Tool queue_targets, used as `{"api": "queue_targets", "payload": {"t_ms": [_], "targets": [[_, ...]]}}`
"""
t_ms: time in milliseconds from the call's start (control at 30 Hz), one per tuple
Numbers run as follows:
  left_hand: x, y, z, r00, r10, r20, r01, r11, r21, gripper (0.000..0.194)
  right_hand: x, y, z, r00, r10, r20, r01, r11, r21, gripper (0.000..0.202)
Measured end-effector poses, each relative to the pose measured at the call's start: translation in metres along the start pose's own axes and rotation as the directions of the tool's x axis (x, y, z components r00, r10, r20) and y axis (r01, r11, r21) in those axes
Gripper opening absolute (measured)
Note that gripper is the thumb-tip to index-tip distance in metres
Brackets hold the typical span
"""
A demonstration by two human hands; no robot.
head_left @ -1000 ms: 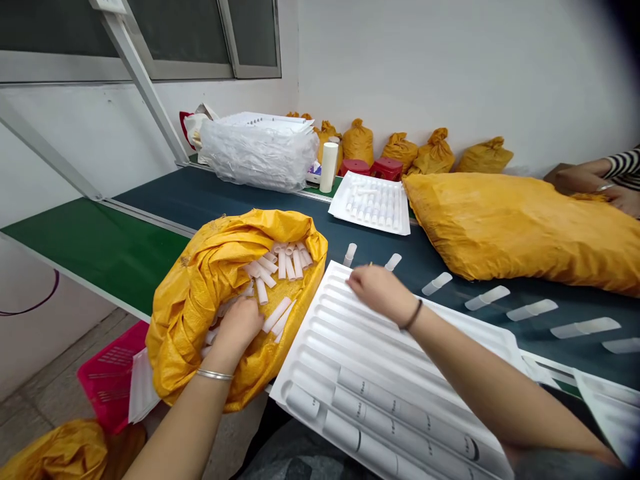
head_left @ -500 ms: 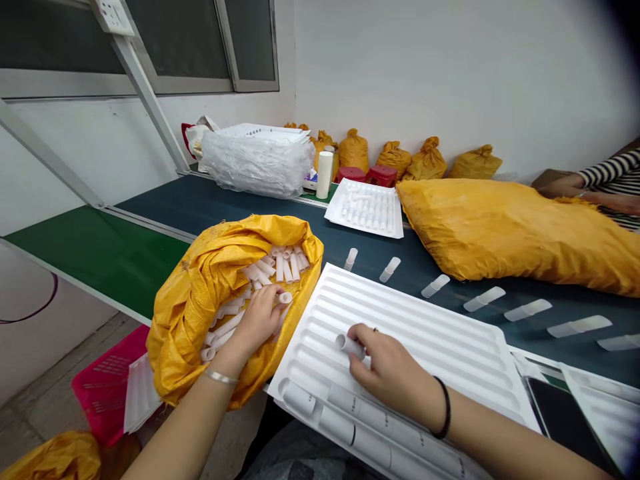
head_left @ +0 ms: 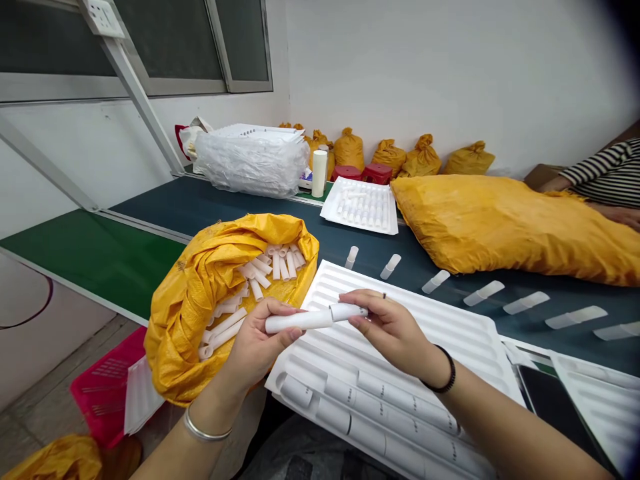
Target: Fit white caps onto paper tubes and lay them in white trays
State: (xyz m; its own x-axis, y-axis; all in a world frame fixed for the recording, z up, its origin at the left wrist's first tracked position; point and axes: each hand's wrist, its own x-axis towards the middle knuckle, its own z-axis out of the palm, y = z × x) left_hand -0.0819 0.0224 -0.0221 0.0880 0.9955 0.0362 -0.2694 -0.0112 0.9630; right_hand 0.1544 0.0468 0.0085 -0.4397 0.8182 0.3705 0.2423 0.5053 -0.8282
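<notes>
My left hand grips a white plastic tube between thumb and fingers. My right hand pinches a shorter white tube. The two pieces meet end to end; I cannot tell how far one sits inside the other. Below them lies a white ribbed tray, whose near grooves hold rows of white tubes with small dark printing. To the left, an open yellow sack contains many loose white tubes.
Several translucent tubes stand in a row on the dark belt. Beyond are a filled white tray, a full yellow sack and a plastic-wrapped stack. A person's striped sleeve shows at right. A pink basket is low left.
My left hand has come out of the yellow sack with a white tube. It has met the short tube in my right hand, which has risen slightly above the tray.
</notes>
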Motion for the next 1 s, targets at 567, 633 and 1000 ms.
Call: {"api": "queue_targets", "payload": {"t_ms": [567, 633, 1000], "targets": [[-0.011, 0.018, -0.003, 0.862, 0.399, 0.313, -0.487, 0.479, 0.731, 0.024, 0.009, 0.004, 0.001, 0.973, 0.100, 0.207, -0.099, 0.995, -0.018, 0.027], [-0.010, 0.017, -0.004, 0.815, 0.453, 0.360, -0.550, 0.411, 0.728, 0.026, 0.010, 0.004, 0.003, 0.960, 0.170, 0.222, -0.194, 0.977, 0.092, 0.029], [-0.007, 0.016, -0.004, 0.689, 0.493, 0.532, -0.692, 0.229, 0.685, 0.032, 0.016, 0.001, 0.014, 0.809, 0.429, 0.401, -0.565, 0.756, 0.332, 0.039]]}}
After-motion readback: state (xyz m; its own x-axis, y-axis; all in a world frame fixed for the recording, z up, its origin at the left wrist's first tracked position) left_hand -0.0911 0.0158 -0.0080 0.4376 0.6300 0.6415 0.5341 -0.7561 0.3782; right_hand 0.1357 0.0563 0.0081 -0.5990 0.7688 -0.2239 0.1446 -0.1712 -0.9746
